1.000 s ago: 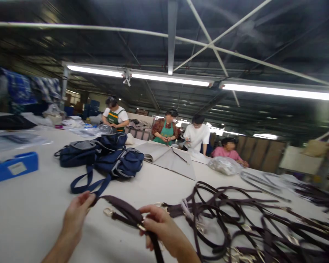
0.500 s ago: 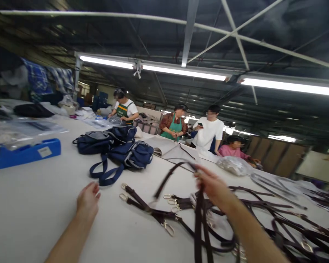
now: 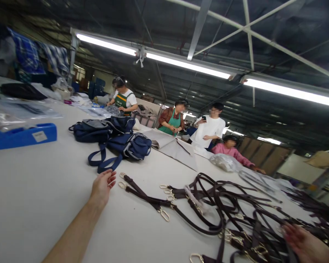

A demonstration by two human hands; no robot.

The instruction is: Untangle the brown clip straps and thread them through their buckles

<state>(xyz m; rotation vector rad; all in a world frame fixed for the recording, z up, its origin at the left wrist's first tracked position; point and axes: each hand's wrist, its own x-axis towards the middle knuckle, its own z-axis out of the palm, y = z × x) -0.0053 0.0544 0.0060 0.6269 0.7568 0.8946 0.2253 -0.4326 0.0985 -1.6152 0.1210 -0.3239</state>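
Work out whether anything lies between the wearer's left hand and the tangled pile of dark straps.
Yes. A crossed dark strap lies on the white tabletop between the left hand and the tangled pile, its long end curving into that pile.

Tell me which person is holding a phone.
The person in the white top, between the bright green apron and pink top; only they show a phone.

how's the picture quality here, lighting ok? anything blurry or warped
Head view: the tube lights are blown out to white against a dark ceiling; the pale table is evenly lit, with only faint, soft shadows; the right hand is smeared, the left hand clearer; the scene looks tilted, and the far background is soft.
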